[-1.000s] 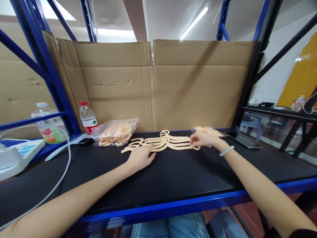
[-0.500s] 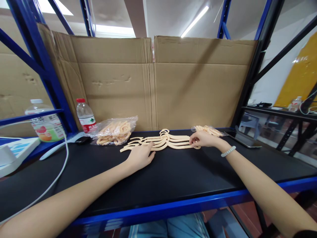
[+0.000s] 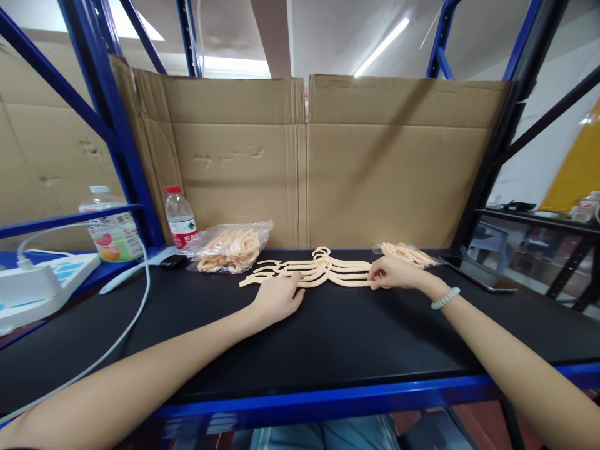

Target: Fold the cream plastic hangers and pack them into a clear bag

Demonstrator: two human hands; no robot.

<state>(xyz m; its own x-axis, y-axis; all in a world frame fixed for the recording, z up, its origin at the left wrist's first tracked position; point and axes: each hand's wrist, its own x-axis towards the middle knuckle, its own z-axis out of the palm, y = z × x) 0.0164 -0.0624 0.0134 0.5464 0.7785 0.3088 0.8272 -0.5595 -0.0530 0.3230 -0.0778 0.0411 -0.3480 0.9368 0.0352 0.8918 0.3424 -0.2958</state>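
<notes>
Though hangers (image 3: 327, 269) overlap, all look cream.

Workshop-like space; blue metal racking (image 3: 100, 94); cardboard panels (image 3: 403, 156); black worktop (image 3: 347, 337).

Bottles: at my far left, a red-capped bottle (image 3: 181, 220) stands right of a larger white-capped bottle (image 3: 115, 234), partly behind a blue bar (image 3: 60, 221).
Power: a white power strip (image 3: 77, 281) lies left of me, a white cable (image 3: 147, 294) looping near it.
Backdrop: I face brown cardboard (image 3: 244, 169).
Far right: I see a flat dark device (image 3: 487, 276).
Overhead: a lit tube light (image 3: 382, 47).
</notes>
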